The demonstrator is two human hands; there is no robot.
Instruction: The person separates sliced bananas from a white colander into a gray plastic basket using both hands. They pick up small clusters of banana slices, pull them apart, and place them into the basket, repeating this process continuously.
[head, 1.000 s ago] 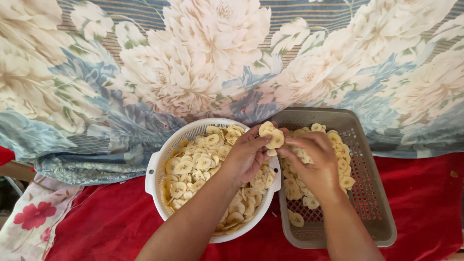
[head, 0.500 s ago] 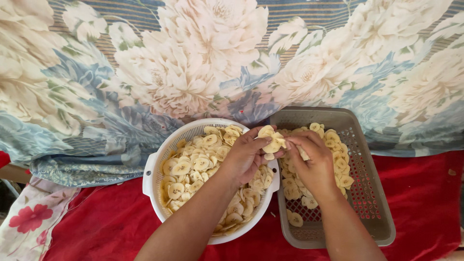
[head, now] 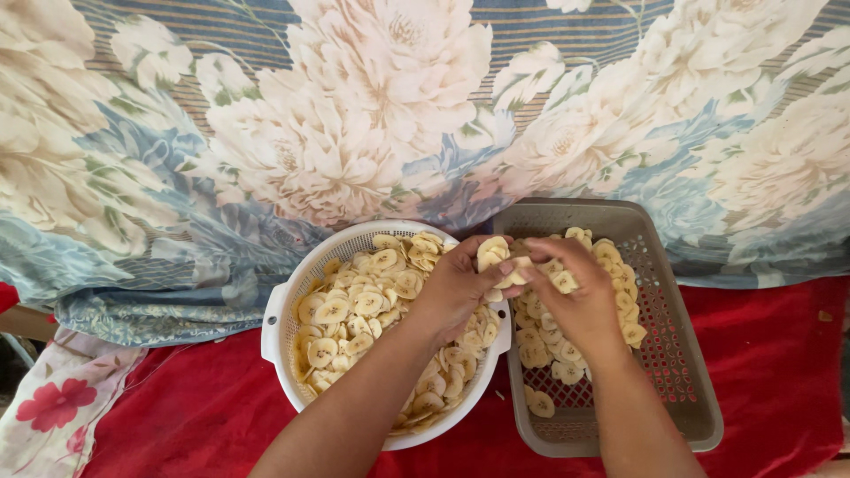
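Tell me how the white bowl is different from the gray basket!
The white bowl is round, while the gray basket is a rectangle. The white bowl is heaped almost full of banana slices; the gray basket has fewer, so much of its holey bottom shows. The white bowl has a side handle; none shows on the gray basket. Both are plastic with holes, hold slices and sit on the red cloth.

Hands sorting banana slices

Left hand (head: 456, 288) and right hand (head: 575, 296) pinch a slice stack (head: 496, 261) between a white colander (head: 282, 314) and grey basket (head: 682, 354), on red cloth (head: 779, 372).
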